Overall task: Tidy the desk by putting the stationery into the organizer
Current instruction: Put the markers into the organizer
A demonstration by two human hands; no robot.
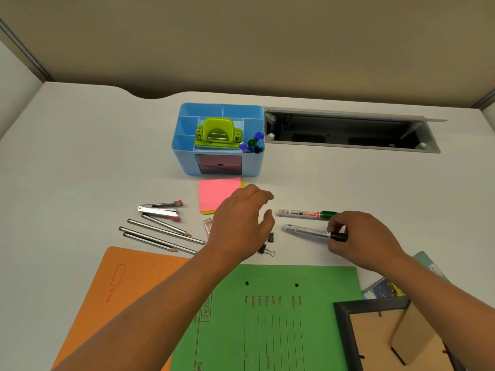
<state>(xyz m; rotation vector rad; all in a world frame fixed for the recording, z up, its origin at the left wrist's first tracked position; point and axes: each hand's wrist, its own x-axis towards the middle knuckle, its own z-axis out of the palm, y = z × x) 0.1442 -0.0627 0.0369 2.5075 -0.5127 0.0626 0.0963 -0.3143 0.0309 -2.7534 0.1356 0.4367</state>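
Note:
A blue organizer (187, 156) stands at the middle back of the desk, with a green hole punch (218, 132) on top and several markers (253, 144) in its right compartment. My right hand (361, 239) pinches the black cap end of a black-capped whiteboard marker (305, 230) that lies on the desk. A green-capped marker (305, 213) lies just behind it. My left hand (241, 223) hovers open over the pink sticky notes (214, 194) and binder clips (267, 249). Several pencils (160, 234) and a staple remover (160, 208) lie to the left.
An orange folder (128, 290) and a green folder (267, 317) lie at the near edge. A black picture frame (348, 325) and booklets (385, 289) sit at the near right. An open cable tray (348, 132) is recessed in the desk behind right.

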